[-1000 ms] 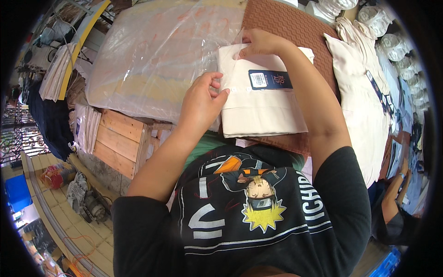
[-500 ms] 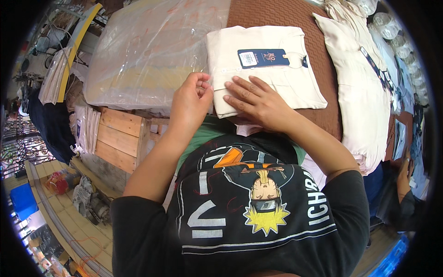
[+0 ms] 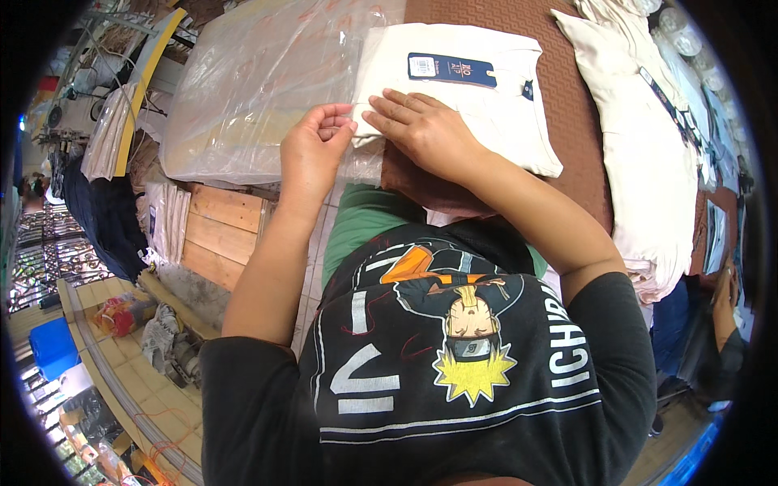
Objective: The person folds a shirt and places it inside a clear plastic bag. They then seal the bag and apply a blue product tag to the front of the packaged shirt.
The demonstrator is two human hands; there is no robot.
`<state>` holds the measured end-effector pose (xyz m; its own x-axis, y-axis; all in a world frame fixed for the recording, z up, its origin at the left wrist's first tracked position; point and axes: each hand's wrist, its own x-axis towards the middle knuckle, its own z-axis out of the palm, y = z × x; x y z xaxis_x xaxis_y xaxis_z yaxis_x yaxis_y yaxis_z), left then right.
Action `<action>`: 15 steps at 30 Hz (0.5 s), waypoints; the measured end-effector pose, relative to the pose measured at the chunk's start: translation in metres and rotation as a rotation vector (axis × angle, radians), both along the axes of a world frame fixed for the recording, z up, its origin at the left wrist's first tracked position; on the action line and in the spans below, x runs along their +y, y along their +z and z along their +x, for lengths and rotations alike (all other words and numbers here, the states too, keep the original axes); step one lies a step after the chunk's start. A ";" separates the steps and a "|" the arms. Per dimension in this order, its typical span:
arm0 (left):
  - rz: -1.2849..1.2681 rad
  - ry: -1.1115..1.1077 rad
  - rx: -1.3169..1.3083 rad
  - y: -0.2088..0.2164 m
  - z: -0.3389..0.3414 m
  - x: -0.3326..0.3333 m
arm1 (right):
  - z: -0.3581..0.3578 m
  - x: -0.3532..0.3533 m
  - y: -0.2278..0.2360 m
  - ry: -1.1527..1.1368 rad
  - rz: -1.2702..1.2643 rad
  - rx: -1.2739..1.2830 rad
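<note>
Watching this through the head cam from way over here, and what jumps out at me is the near-left edge of the cream folded shirt (image 3: 494, 113). Half a second ago it sat closer to the body; now it's pushed farther off, and more of the brown textured desk (image 3: 425, 190) shows in front of it. The right hand (image 3: 429, 138) lies flat on the cloth near that edge, fingers a little spread, much as it did then, after being up at the far side a second ago. The left hand (image 3: 312, 150) is curled at the left edge, thumb close to the forefinger, but I honestly can't tell if there's fabric caught between them. As for the shirt itself, it's lying mostly on the desk, left end over the clear plastic sheet (image 3: 259, 89), dark blue tag (image 3: 451, 70) facing up. My read: handling is all about that left edge now, with the right palm steadying. Another cream garment (image 3: 624, 121) lies off to the right.
</note>
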<state>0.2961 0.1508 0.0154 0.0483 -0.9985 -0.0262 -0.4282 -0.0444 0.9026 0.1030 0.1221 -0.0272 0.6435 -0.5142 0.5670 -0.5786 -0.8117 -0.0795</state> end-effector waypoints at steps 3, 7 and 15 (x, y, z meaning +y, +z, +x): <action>0.016 -0.004 -0.031 0.005 0.002 -0.001 | 0.007 -0.003 0.000 -0.042 0.016 -0.025; 0.019 -0.008 -0.018 0.004 0.004 -0.002 | 0.019 -0.005 -0.003 -0.093 0.018 -0.033; -0.055 -0.032 0.020 -0.008 -0.013 -0.020 | 0.030 -0.002 -0.003 -0.159 0.014 0.103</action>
<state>0.2827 0.1307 0.0078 0.0164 -0.9995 0.0283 -0.4104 0.0191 0.9117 0.1326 0.1199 -0.0306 0.6078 -0.6212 0.4946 -0.7051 -0.7087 -0.0236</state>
